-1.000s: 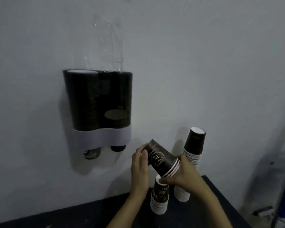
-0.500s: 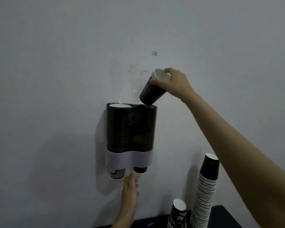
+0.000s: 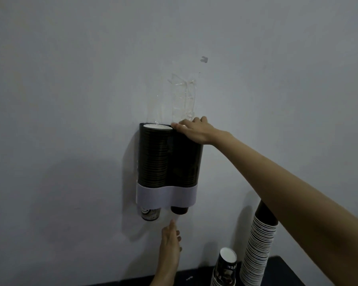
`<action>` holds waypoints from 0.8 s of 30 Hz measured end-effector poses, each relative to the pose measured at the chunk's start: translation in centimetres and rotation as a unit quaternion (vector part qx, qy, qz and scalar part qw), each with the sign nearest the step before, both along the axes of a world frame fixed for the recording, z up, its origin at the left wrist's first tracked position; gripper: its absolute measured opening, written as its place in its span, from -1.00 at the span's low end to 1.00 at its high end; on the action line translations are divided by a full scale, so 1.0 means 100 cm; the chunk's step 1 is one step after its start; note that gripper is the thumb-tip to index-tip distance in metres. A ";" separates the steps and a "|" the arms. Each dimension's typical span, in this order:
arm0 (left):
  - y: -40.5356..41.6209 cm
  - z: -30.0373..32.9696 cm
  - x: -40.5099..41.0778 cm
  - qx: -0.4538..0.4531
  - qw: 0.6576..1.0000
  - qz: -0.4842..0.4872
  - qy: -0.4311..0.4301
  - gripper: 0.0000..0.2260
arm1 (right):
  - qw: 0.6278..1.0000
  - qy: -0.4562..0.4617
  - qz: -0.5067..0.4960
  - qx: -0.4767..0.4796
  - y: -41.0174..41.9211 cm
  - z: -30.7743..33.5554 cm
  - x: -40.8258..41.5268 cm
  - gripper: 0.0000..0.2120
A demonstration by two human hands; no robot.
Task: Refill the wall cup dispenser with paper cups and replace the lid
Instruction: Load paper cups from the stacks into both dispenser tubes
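Note:
The wall cup dispenser [image 3: 153,162] is a dark twin tube with a white band [image 3: 165,196] across its bottom. Its left tube is packed with paper cups up to a white rim [image 3: 157,126] at the top. My right hand [image 3: 196,131] lies flat, palm down, over the top of the right tube and hides its opening. Two cup bottoms [image 3: 150,214] [image 3: 179,210] stick out under the band. My left hand [image 3: 171,242] is raised below the right outlet, fingers pointing up, a little short of that cup. I see no lid.
A tall stack of paper cups [image 3: 258,250] stands on a dark table [image 3: 277,271] at the lower right, partly behind my right forearm. A short stack [image 3: 225,267] stands to its left. Clear tape [image 3: 183,100] is stuck on the wall above the dispenser.
My right hand carried a few nested cups from the table up to the right tube and now rests flat on its top, the cups out of sight. My left hand stays beneath the dispenser.

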State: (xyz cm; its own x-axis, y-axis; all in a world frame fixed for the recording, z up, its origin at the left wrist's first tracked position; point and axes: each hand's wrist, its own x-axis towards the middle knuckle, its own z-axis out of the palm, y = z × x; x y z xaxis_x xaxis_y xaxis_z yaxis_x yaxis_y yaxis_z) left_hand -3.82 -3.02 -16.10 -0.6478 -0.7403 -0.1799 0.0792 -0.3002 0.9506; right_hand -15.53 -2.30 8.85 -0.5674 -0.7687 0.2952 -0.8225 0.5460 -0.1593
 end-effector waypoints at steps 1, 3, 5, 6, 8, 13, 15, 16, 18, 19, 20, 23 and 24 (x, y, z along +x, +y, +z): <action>0.001 -0.001 0.000 -0.003 1.000 -0.002 0.000 -0.78 | 1.000 0.006 0.004 0.010 -0.001 0.000 0.000 -0.25; 0.003 -0.003 -0.001 -0.006 1.000 -0.006 0.001 -0.77 | 1.000 -0.003 0.001 -0.002 -0.001 0.000 0.001 -0.27; 0.005 -0.004 -0.001 -0.012 1.000 -0.014 -0.001 -0.77 | 1.000 -0.003 -0.003 -0.014 -0.003 -0.002 0.000 -0.36; 0.005 -0.005 -0.001 -0.014 1.000 -0.017 -0.002 -0.77 | 1.000 -0.003 -0.005 -0.014 -0.004 -0.003 -0.001 -0.38; 0.005 -0.006 0.000 -0.017 1.000 -0.020 -0.002 -0.76 | 1.000 0.006 0.001 -0.002 -0.005 -0.003 -0.001 -0.38; 0.004 -0.008 -0.002 -0.010 1.000 -0.010 -0.001 -0.72 | 1.000 0.013 0.001 0.013 -0.005 -0.004 0.000 -0.35; 0.004 -0.009 -0.004 -0.008 1.000 -0.009 -0.005 -0.64 | 1.000 0.021 0.005 0.012 -0.004 -0.002 0.001 -0.35; 0.005 -0.009 -0.005 -0.005 1.000 -0.010 -0.006 -0.60 | 1.000 0.028 0.006 0.010 -0.004 -0.002 0.002 -0.35; 0.003 -0.008 -0.006 0.013 1.000 -0.015 -0.002 -0.57 | 0.999 0.033 0.012 0.011 -0.004 -0.001 0.004 -0.34; 0.001 -0.007 -0.006 0.027 0.999 -0.022 0.005 -0.57 | 0.999 0.035 0.017 0.011 -0.003 0.000 0.004 -0.33; -0.001 -0.005 -0.007 0.042 0.999 -0.030 0.013 -0.58 | 0.999 0.031 0.020 0.010 -0.002 0.000 0.005 -0.32; -0.009 0.003 -0.014 0.094 0.993 -0.046 0.047 -0.65 | 0.999 0.027 0.023 0.015 0.000 0.001 0.006 -0.31; -0.012 0.006 -0.017 0.112 0.991 -0.051 0.061 -0.69 | 0.999 0.035 0.023 0.016 0.000 0.001 0.006 -0.29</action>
